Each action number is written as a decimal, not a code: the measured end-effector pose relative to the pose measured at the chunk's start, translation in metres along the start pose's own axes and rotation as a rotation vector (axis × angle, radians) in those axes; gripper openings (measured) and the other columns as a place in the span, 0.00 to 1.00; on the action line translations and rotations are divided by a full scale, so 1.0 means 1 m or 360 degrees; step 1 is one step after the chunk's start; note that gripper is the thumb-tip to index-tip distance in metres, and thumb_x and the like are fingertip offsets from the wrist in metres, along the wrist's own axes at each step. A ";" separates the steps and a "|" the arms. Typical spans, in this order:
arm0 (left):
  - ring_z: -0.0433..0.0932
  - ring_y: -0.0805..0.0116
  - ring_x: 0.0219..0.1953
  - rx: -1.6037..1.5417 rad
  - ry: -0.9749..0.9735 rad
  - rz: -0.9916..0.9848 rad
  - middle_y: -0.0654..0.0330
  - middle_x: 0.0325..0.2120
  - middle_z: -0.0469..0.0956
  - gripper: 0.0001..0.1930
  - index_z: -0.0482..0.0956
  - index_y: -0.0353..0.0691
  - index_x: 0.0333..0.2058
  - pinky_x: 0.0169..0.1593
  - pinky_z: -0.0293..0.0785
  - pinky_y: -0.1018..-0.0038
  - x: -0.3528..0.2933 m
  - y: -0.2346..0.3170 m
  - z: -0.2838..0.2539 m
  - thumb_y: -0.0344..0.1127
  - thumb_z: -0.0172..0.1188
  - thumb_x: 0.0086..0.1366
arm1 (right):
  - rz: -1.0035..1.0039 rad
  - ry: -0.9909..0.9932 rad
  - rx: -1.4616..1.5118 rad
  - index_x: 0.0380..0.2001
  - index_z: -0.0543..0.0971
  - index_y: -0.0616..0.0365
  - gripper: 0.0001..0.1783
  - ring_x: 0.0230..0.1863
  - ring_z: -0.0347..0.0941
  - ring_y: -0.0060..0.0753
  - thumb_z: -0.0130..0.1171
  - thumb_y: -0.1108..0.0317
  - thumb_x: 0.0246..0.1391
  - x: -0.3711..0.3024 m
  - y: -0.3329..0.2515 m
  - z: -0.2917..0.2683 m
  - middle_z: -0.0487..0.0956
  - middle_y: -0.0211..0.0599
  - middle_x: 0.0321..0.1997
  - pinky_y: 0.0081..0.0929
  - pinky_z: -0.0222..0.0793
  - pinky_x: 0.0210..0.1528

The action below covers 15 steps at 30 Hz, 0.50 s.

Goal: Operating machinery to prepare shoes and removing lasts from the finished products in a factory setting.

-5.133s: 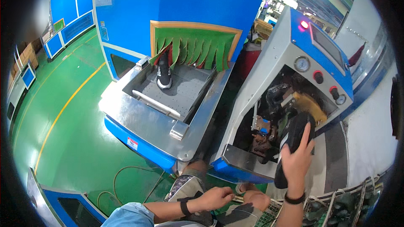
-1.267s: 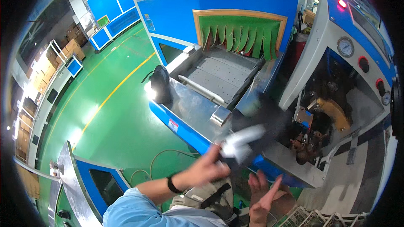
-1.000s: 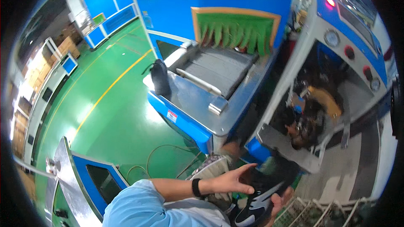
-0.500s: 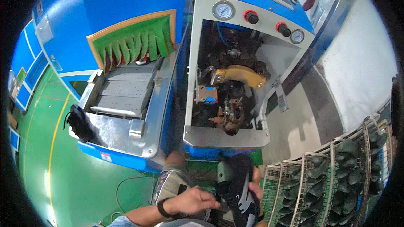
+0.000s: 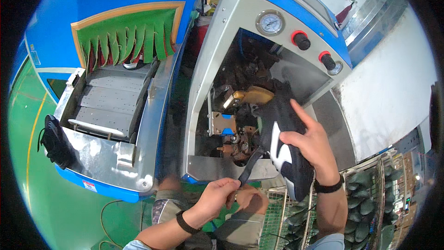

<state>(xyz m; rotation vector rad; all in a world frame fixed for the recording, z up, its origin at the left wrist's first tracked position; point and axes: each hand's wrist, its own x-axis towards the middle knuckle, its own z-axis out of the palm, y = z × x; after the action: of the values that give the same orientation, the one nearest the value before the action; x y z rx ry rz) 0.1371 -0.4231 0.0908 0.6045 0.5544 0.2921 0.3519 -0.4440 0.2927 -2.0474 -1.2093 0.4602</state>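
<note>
From my distant place I follow the two hands at the gauge machine (image 5: 220,46), and I take this machine as my landmark. My right hand (image 5: 316,142) holds a black shoe with white parts (image 5: 293,157) in front of the machine's hollow; its fingers are spread along the upper and the near side. I cannot tell whether this shoe touches the machine. My left hand (image 5: 213,197), just before the front ledge of the machine, pinches the end of a dark strip (image 5: 251,165) with narrow fingers; the strip runs upward to the shoe. Left of the machine there is a conveyor unit (image 5: 99,164); another black shoe (image 5: 56,142) rests on its far left corner, and a green fringed curtain (image 5: 127,41) hangs at its back. A wire rack (image 5: 305,217) with dark foot-shaped forms (image 5: 358,208) stands to the machine's lower right.
</note>
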 end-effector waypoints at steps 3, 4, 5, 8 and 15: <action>0.69 0.74 0.19 -0.0197 -0.0045 -0.0072 0.66 0.19 0.73 0.11 0.80 0.39 0.34 0.24 0.64 0.75 0.023 -0.008 -0.003 0.39 0.58 0.73 | -0.0147 -0.0132 -0.0399 0.70 0.66 0.58 0.51 0.42 0.83 0.36 0.72 0.57 0.41 0.029 0.005 0.003 0.84 0.56 0.44 0.30 0.74 0.48; 0.70 0.74 0.18 -0.0233 -0.0032 -0.0111 0.66 0.18 0.73 0.11 0.80 0.39 0.34 0.24 0.64 0.74 0.026 -0.008 -0.005 0.39 0.58 0.74 | -0.0127 -0.0215 -0.0563 0.71 0.66 0.58 0.51 0.42 0.82 0.42 0.71 0.58 0.42 0.034 -0.002 0.006 0.84 0.58 0.44 0.33 0.74 0.49; 0.70 0.74 0.18 -0.0250 -0.0026 -0.0110 0.66 0.18 0.73 0.11 0.80 0.39 0.34 0.24 0.64 0.74 0.028 -0.010 -0.006 0.39 0.58 0.74 | -0.0110 -0.0299 -0.0725 0.71 0.65 0.58 0.50 0.42 0.82 0.47 0.70 0.58 0.43 0.037 -0.011 0.009 0.83 0.61 0.43 0.36 0.74 0.49; 0.70 0.75 0.19 -0.0311 -0.0009 -0.0092 0.67 0.18 0.72 0.13 0.80 0.40 0.33 0.24 0.65 0.75 0.026 -0.012 -0.006 0.42 0.58 0.74 | -0.0036 -0.0177 -0.0613 0.71 0.64 0.58 0.50 0.50 0.79 0.54 0.69 0.59 0.44 0.037 0.005 0.024 0.79 0.69 0.51 0.39 0.71 0.55; 0.67 0.79 0.21 -0.0046 0.0234 0.0107 0.70 0.20 0.71 0.14 0.80 0.44 0.34 0.25 0.62 0.77 0.026 0.002 -0.022 0.46 0.58 0.75 | -0.0286 0.0122 -0.0355 0.71 0.65 0.58 0.45 0.63 0.74 0.41 0.68 0.65 0.48 0.042 0.040 0.052 0.75 0.55 0.66 0.32 0.66 0.65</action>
<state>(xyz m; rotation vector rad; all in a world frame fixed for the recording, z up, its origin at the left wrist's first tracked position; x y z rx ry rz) 0.1454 -0.4009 0.0661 0.5776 0.6711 0.4099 0.3653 -0.4002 0.2297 -2.0941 -1.4364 0.1657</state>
